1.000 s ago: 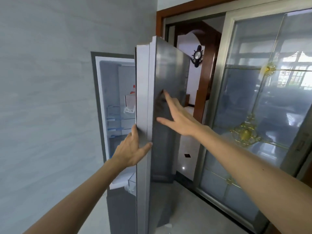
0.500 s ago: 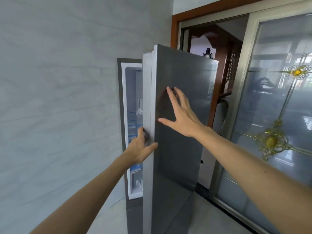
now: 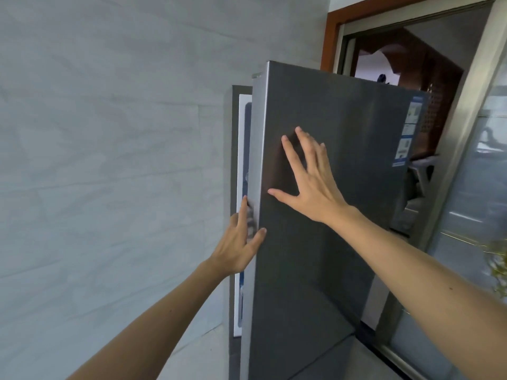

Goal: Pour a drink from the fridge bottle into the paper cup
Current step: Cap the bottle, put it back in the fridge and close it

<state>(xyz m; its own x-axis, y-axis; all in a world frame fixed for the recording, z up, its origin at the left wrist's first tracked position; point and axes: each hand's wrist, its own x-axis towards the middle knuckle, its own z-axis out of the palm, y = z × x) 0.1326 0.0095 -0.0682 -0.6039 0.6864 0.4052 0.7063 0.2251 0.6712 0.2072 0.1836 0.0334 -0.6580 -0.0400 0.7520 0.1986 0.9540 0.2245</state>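
Observation:
The grey fridge door (image 3: 343,220) stands only a narrow way from the fridge body (image 3: 242,138), with a thin strip of the white interior showing at its left. My right hand (image 3: 307,179) lies flat on the door's front with fingers spread. My left hand (image 3: 240,242) is on the door's left edge, fingers straight along the side and thumb on the front face. No bottle or paper cup is in view.
A pale tiled wall (image 3: 109,160) fills the left side. Behind the door are a brown wooden doorframe (image 3: 332,37) and a sliding glass door (image 3: 472,215). Stickers (image 3: 408,133) sit near the fridge door's right edge. Light floor tiles (image 3: 343,360) show below.
The fridge door has swung toward the fridge body, narrowing the gap until little of the interior shows. Both hands stayed on the door and moved with it.

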